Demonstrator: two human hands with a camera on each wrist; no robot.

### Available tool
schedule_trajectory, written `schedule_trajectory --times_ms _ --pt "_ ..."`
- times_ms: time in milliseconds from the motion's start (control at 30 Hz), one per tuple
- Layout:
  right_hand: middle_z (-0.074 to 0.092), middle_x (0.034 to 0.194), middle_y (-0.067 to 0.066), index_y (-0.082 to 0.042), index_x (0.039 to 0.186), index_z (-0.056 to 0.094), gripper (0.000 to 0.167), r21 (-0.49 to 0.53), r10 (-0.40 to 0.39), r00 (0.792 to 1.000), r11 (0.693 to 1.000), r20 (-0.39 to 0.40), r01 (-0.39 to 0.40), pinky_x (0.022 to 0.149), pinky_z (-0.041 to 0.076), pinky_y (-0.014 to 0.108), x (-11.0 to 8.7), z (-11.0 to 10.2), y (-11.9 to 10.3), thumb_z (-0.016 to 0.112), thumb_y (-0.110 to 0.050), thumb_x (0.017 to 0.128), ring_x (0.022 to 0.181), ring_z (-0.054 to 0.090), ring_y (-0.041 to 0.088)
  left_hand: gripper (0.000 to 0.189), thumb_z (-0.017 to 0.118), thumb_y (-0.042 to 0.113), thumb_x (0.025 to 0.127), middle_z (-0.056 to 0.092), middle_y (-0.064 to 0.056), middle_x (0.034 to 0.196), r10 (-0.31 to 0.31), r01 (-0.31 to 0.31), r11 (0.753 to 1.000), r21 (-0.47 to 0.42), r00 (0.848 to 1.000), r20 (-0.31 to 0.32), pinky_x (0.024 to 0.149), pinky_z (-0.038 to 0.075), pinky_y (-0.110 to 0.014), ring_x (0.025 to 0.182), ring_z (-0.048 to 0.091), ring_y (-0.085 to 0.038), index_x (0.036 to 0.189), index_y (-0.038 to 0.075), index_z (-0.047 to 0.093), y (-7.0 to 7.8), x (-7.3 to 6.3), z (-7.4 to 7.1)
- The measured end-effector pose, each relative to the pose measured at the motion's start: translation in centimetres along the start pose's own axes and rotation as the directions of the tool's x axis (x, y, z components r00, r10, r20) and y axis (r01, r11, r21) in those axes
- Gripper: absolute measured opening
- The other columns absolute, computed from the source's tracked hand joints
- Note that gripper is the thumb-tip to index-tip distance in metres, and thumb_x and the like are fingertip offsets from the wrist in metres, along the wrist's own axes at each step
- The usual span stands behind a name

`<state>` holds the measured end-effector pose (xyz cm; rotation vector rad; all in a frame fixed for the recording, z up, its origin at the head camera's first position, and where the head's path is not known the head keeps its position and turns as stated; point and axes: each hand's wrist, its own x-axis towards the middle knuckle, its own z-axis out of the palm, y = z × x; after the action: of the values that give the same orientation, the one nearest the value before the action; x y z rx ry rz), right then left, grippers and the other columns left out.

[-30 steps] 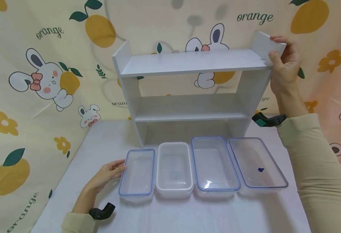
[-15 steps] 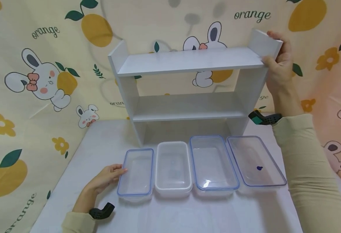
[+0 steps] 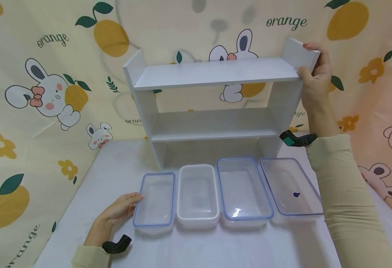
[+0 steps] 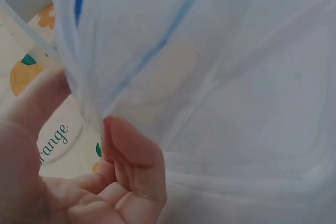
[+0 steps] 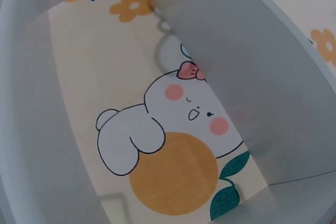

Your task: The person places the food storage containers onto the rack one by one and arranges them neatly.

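My right hand (image 3: 317, 76) grips the upper right side panel of a white two-tier shelf (image 3: 212, 72), thumb at the front edge and fingers over the outside. The right wrist view shows the shelf's grey-white boards (image 5: 294, 77) from close up, with the hand out of sight. On the left, my left hand (image 3: 120, 209) holds the left edge of a clear food container (image 3: 155, 199) with a blue-rimmed lid. Close up, the thumb and curled forefinger (image 4: 134, 150) meet the side of that container (image 4: 252, 114).
To its right stand a white-rimmed container (image 3: 198, 193), a larger blue-rimmed container (image 3: 244, 190) and another container (image 3: 291, 186) with a dark blue lid mark. All sit on the white tabletop (image 3: 196, 249) before the shelf. A printed cloth (image 3: 179, 22) hangs behind.
The view has shifted slightly. My right forearm has moved left and now covers a corner of the rightmost container; the hand keeps its grip. My left fingertips have slid slightly toward me along the container's edge.
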<state>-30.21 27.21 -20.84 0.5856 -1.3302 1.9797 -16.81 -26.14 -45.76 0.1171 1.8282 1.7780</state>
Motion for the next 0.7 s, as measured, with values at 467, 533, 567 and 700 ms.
schedule_trajectory --times_ms 467,533,567,700 --pt "0.051 0.131 0.003 -0.010 0.111 0.058 0.045 0.009 0.012 1.000 1.000 -0.023 -0.012 0.117 0.033 0.033 0.0 0.0 0.0 0.043 0.023 0.083 0.127 0.041 0.021 0.020 0.046 0.017 0.100 0.063 0.018 0.084 0.046 -0.047 0.999 -0.021 0.998 -0.051 0.073 0.052 -0.012 0.080 0.059 0.004 0.088 0.021 0.062 1.0 -0.4 -0.4" --pt "0.051 0.131 0.003 -0.009 0.110 0.058 0.045 0.019 0.012 1.000 1.000 -0.023 -0.011 0.116 0.033 0.033 0.0 0.1 0.0 0.043 0.023 0.083 0.127 0.041 0.021 0.020 0.046 0.016 0.100 0.064 0.018 0.084 0.058 -0.059 0.998 -0.025 0.997 -0.054 0.074 0.053 -0.013 0.080 0.060 0.004 0.089 0.021 0.062 1.5 -0.4 -0.5" --pt "0.051 0.131 0.003 -0.009 0.110 0.058 0.045 0.025 0.014 1.000 1.000 -0.025 -0.013 0.116 0.034 0.033 0.0 0.1 0.0 0.043 0.023 0.083 0.126 0.041 0.021 0.020 0.046 0.016 0.100 0.065 0.017 0.085 0.068 -0.069 0.997 -0.030 0.997 -0.048 0.074 0.053 -0.014 0.081 0.061 0.003 0.090 0.021 0.062 1.7 -0.4 -0.5" --pt "0.051 0.130 0.004 -0.009 0.109 0.058 0.044 0.050 0.012 1.000 0.999 -0.017 -0.011 0.117 0.034 0.034 -0.1 0.1 0.0 0.044 0.024 0.083 0.125 0.041 0.022 0.023 0.044 0.015 0.101 0.067 0.017 0.087 0.106 -0.108 0.993 -0.050 0.994 -0.038 0.075 0.054 -0.015 0.082 0.063 0.002 0.092 0.022 0.064 2.5 -0.4 -0.5"
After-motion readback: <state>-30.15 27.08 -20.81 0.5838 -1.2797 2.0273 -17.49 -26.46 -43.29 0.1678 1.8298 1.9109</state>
